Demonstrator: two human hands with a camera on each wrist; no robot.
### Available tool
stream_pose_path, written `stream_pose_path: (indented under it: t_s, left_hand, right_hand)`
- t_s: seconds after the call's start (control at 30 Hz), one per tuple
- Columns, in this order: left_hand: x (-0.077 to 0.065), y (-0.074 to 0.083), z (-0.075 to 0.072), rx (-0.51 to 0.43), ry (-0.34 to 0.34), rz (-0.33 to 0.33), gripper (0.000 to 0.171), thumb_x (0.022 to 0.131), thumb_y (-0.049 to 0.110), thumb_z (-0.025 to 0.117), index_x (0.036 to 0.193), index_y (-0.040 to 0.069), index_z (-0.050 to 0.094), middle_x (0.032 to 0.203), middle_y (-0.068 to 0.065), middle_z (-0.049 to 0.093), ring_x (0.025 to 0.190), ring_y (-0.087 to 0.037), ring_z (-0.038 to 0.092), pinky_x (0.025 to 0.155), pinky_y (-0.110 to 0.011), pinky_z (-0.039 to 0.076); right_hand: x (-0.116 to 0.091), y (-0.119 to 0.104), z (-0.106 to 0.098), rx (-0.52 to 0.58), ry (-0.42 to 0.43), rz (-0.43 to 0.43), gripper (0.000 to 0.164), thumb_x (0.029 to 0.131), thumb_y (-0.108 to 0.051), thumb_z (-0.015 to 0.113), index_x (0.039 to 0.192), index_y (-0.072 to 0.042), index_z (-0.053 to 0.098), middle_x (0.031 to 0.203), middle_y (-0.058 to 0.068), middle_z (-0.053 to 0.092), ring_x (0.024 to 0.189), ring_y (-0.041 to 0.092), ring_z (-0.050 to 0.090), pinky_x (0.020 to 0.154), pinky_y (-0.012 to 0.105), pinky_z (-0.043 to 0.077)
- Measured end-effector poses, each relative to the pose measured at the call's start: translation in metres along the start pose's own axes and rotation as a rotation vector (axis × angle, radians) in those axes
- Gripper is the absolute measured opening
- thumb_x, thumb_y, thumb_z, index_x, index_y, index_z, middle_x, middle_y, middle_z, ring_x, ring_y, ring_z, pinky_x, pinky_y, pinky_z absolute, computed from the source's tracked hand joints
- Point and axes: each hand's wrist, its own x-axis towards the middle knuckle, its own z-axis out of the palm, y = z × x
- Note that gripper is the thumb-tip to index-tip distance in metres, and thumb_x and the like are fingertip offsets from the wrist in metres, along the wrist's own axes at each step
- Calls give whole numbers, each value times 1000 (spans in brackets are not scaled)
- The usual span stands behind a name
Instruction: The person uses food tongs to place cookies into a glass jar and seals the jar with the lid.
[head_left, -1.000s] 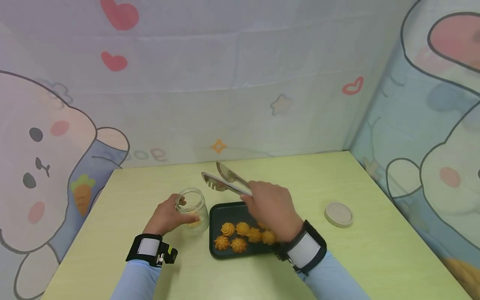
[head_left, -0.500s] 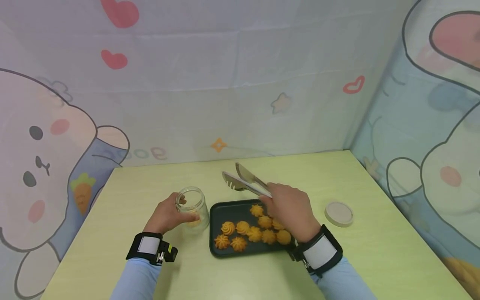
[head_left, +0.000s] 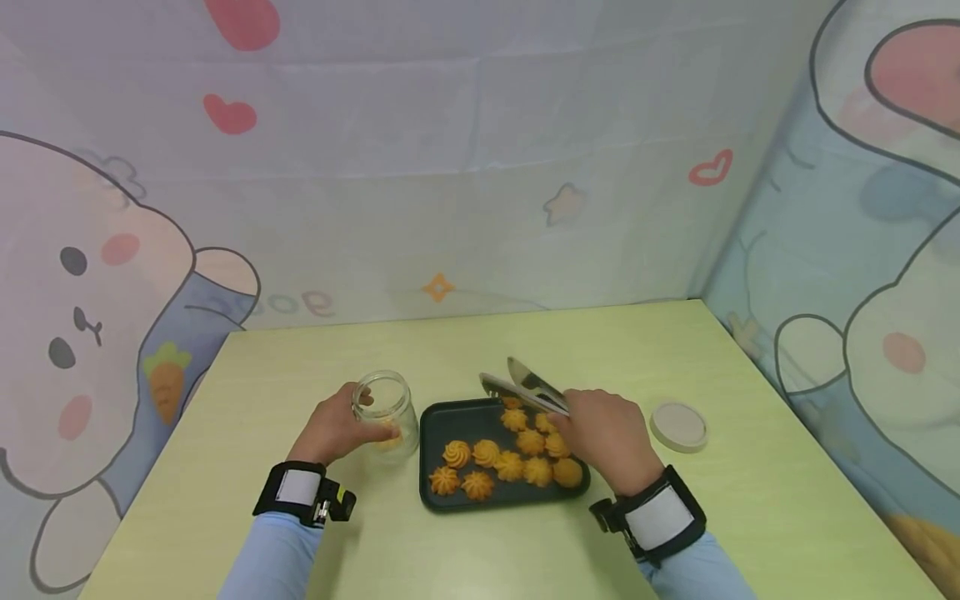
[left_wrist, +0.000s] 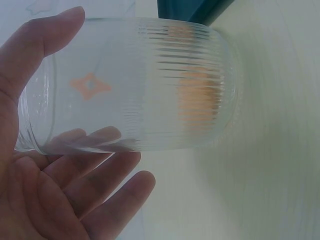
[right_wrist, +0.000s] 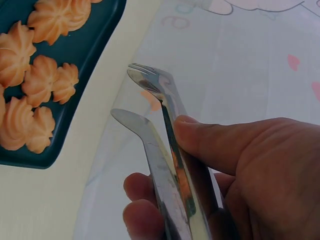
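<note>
On the left, my left hand (head_left: 341, 427) grips a clear glass jar (head_left: 397, 421) between thumb and fingers. The jar stands upright without its lid, and a cookie (left_wrist: 200, 97) shows through the ribbed glass at its bottom. My right hand (head_left: 609, 433) holds metal tongs (head_left: 536, 396) with thumb and fingers around the arms. The tong tips (right_wrist: 142, 75) are parted with nothing between them, over the back edge of a dark tray (head_left: 468, 417) in the head view. Several piped golden cookies (head_left: 510, 467) lie on that tray, some partly hidden behind the tongs and hand.
A round pale lid (head_left: 678, 426) lies on the light yellow-green table (head_left: 750, 517), right of the tray. A cartoon-print cloth (head_left: 480, 167) hangs behind the table and along its right side.
My right hand and the tongs have moved right and slightly toward me, away from the jar, uncovering more cookies. The left hand keeps its grip on the jar in the same place.
</note>
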Motion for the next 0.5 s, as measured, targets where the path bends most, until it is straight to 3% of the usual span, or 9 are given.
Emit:
stream_pose_path:
  t_s: [0.27, 0.5]
  left_hand:
    - [-1, 2, -2, -4, 1, -3, 83, 74, 47, 85, 132, -1, 50, 130, -22, 59, 114, -38, 57, 86, -49, 49]
    - [-2, 4, -2, -1, 1, -12, 83, 73, 47, 85, 132, -1, 50, 129, -21, 59, 114, -38, 57, 86, -49, 49]
  right_hand:
    - [-3, 4, 9, -25, -58, 23, 40, 92, -27, 71, 63, -12, 49, 52, 0, 39, 45, 17, 41, 42, 31, 30]
    - [-6, 1, 10, -66, -81, 7, 38, 90, -27, 73, 63, -11, 54, 51, 1, 44, 44, 17, 44, 40, 32, 36]
